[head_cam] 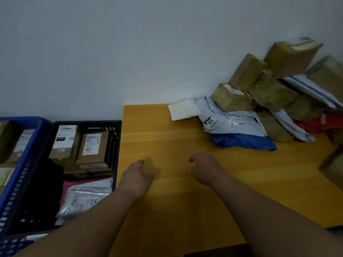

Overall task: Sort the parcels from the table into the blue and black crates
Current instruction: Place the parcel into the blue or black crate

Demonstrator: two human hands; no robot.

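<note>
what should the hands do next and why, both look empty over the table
Probably reach the right hand forward to the grey mailer at the near edge of the parcel pile. Both hands, the left hand too, hold nothing, and that mailer lies closest, with only a brown box on its far part.

Before you the yellow wooden tabletop [167, 138] runs to the wall. At its far right lies a heap of parcels: brown boxes [259, 86] stacked over grey mailers [232, 123], a blue bag [245, 141], a red one [315, 125], and a white pouch [183, 109] beside them.
</note>
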